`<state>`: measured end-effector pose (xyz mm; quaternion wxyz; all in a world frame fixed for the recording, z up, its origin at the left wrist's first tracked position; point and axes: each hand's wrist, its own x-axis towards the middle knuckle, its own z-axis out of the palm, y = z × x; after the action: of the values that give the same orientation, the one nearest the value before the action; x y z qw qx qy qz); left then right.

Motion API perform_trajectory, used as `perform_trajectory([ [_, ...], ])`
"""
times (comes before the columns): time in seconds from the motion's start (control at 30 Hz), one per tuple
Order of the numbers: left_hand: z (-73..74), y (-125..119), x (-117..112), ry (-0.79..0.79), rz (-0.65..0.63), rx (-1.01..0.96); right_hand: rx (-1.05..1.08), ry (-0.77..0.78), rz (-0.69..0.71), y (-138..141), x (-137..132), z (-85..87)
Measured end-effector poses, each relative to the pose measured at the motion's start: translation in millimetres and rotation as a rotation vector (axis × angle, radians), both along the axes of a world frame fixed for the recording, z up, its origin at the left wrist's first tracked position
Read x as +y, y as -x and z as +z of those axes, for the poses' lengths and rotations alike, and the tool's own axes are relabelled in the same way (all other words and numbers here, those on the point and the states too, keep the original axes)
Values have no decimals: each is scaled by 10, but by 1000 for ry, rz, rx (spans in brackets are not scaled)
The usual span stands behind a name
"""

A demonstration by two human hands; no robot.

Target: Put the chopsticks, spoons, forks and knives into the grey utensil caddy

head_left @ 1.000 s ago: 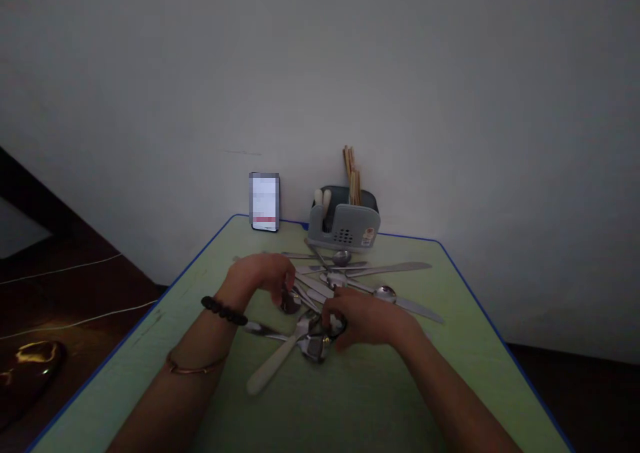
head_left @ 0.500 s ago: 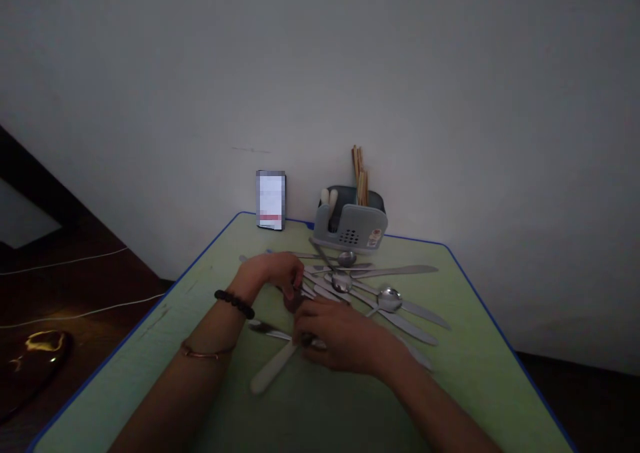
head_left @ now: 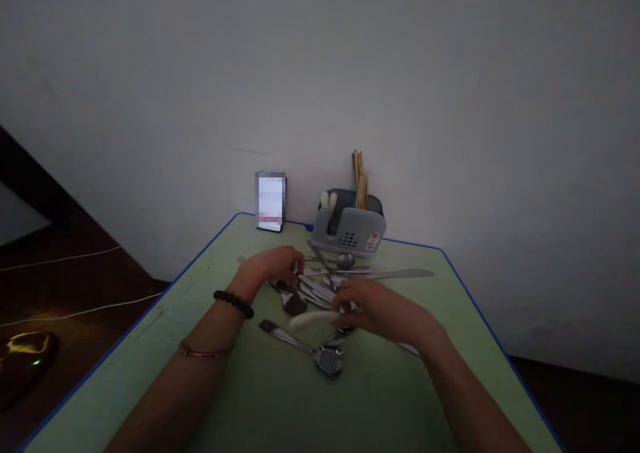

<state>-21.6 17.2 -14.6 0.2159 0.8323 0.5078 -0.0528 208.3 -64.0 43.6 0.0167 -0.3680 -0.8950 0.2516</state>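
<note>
While right grip (head_left: 385,309) clasps white-handled utensil (head_left: 313,320), left grip (head_left: 273,267) rests on cutlery pile (head_left: 325,283); left closure: cannot tell

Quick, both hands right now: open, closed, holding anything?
Left hand: curled over the cutlery pile; grip cannot be told.
Right hand: closed on the white-handled utensil.

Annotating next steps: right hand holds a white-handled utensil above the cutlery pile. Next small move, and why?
Probably carry the white-handled utensil in the right hand over to the gray caddy: it is held clear of the cutlery pile, and similar white handles already stand in the caddy.
</note>
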Motion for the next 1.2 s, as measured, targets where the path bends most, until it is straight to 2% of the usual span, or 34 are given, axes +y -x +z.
perform_trajectory([
  [0.13,54,-79,-53,-84,-39,-68,85,4,-161,-440,115,151],
  [0.23,41,-185,-100,-135,-148,-161,125,34,-289,-685,160,159],
  [0.3,6,-257,-134,-108,-177,-118,164,66,-336,-762,179,126],
  [0.47,-27,-391,-236,-42,-133,42,394,191,-324,-731,252,-26],
  [0.63,74,-434,-316,54,-117,91,381,62,-363,-675,333,-201],
  [0.7,98,-427,-312,45,-106,87,355,66,-343,-671,345,-235],
  [0.9,85,-402,-265,14,-53,58,275,124,-305,-695,346,-192],
  [1.03,74,-394,-259,2,-73,70,254,122,-284,-747,354,-172],
  [1.2,82,-357,-210,-82,-121,46,289,310,-376,-756,335,-194],
])
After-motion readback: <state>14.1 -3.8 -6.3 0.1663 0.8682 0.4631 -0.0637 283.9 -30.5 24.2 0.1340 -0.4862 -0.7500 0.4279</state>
